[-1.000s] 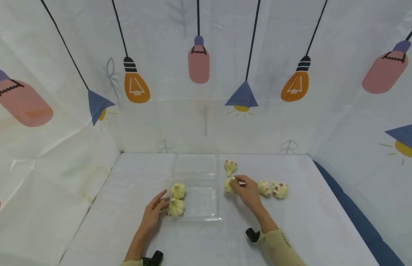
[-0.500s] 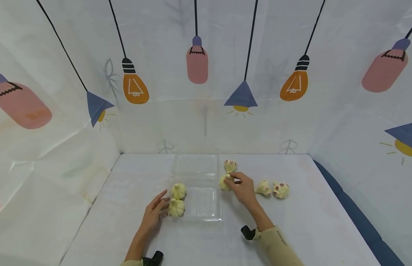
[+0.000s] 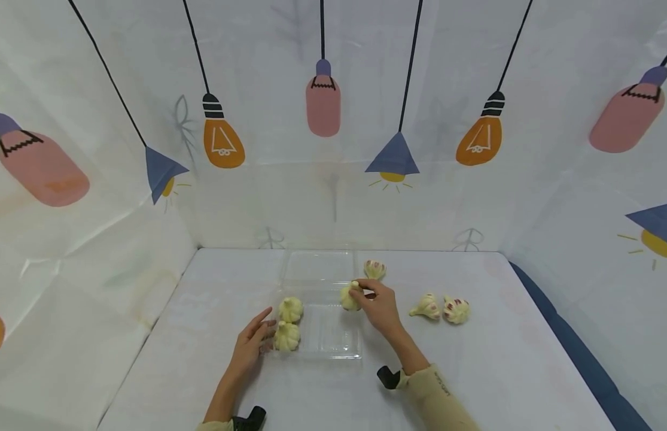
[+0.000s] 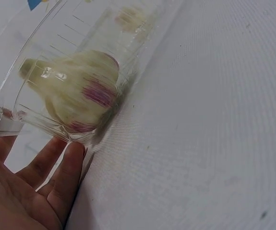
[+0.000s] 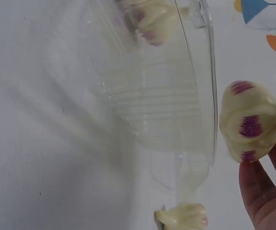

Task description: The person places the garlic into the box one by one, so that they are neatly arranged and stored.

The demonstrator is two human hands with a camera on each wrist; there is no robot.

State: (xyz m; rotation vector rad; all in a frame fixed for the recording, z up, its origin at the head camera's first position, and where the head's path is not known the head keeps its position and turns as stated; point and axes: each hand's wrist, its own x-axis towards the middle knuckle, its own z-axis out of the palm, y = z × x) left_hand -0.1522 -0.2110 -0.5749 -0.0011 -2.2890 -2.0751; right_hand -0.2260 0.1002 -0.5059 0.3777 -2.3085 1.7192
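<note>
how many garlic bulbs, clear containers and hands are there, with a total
Clear container: 1
Garlic bulbs: 6 (2 in the container, 1 held in the fingers of the right hand, 3 on the table)
Hands: 2 (the right hand and the left hand)
Total: 9

The person's right hand (image 3: 377, 305), pinching a pale yellow, purple-marked garlic bulb (image 3: 349, 297), has moved left from the table right of centre to the right side of the clear plastic lidded box (image 3: 333, 332). The tan sleeve (image 3: 438, 401) and angular black wrist piece (image 3: 388, 378) have shifted left too. The pale pointed stem (image 3: 414, 312) at centre right, covered one second ago, now shows.
</note>
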